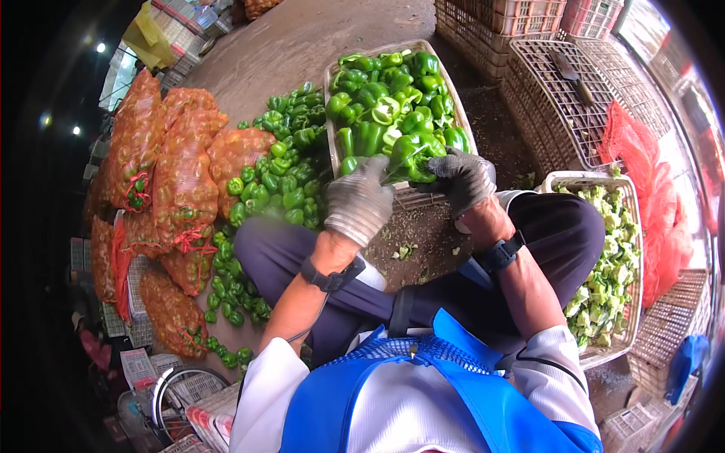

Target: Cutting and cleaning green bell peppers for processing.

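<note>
Both hands wear grey knit gloves and meet over the near edge of a plastic crate (465, 122) heaped with green bell peppers (371, 93), some of them cut open. My right hand (465, 175) grips a large green bell pepper (416, 152) at its right side, with fingertips by a dark hollow in it. My left hand (362, 198) is closed at the pepper's left side; a thin light line crosses the pepper from there, too unclear to name. Left of the crate, a pile of whole green bell peppers (289, 181) lies on the floor.
Orange mesh sacks of peppers (184, 170) stand at the left. At the right, a crate (635, 226) holds pale green pepper scraps (606, 266). Behind it, a cleaver (566, 71) lies on an upturned crate (544, 113), beside red netting (651, 187). Scraps litter the floor (425, 238).
</note>
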### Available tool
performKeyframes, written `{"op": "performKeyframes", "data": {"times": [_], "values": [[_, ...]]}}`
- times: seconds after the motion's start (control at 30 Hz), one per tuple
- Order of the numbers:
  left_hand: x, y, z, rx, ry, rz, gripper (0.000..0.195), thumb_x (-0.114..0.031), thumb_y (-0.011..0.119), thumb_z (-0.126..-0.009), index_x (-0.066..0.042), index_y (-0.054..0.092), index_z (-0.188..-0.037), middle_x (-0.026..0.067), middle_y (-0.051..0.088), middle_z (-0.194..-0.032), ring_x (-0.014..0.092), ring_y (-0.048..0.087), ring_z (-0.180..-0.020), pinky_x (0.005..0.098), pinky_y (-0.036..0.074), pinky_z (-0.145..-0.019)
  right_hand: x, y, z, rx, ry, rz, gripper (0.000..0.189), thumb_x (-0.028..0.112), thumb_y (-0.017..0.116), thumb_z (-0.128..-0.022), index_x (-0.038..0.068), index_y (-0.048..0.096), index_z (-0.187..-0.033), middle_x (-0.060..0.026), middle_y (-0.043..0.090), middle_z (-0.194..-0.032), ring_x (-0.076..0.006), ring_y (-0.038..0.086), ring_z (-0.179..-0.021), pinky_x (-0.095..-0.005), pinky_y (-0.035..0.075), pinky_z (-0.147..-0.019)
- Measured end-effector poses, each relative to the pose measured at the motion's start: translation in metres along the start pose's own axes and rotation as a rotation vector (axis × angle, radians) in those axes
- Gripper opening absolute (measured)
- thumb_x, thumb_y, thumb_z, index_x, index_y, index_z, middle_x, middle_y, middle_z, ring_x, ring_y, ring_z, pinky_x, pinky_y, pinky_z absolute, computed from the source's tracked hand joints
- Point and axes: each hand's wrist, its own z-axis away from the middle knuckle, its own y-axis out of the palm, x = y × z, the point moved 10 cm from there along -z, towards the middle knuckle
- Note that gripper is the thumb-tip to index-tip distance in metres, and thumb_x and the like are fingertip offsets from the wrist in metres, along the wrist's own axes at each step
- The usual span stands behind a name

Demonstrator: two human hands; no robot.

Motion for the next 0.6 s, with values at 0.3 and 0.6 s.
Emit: {"op": "performKeyframes", "data": {"times": [0.3,0.6], "values": [[-0.004,0.04,-0.006,0.187,0.027,-0.349,0.057,-0.016,0.059,-0.081,-0.002,0.041,-0.134,0.0195,0.065,-0.073,0.034,0.065,-0.063,0.0461,0.051,-0.059,0.004,-0.014,-0.012,-0.082,-0.033,0.593,0.034,0.002,0.071,-0.07,-0.011,0.063,-0.1,-0.0147,0.068,-0.088,-0.0245,0.068,-0.074,-0.0338,0.059,-0.069],[0.006,0.09,-0.023,0.485,-0.047,-0.356,0.058,-0.014,0.053,-0.081,0.015,0.036,-0.13,0.0187,0.068,-0.076,0.03,0.068,-0.067,0.0486,0.049,-0.054,0.029,-0.003,-0.012,-0.208,-0.167,1.319,0.049,0.04,0.078,-0.065,-0.001,0.07,-0.09,-0.0144,0.07,-0.085,-0.0227,0.067,-0.077,-0.0364,0.051,-0.068]]}}
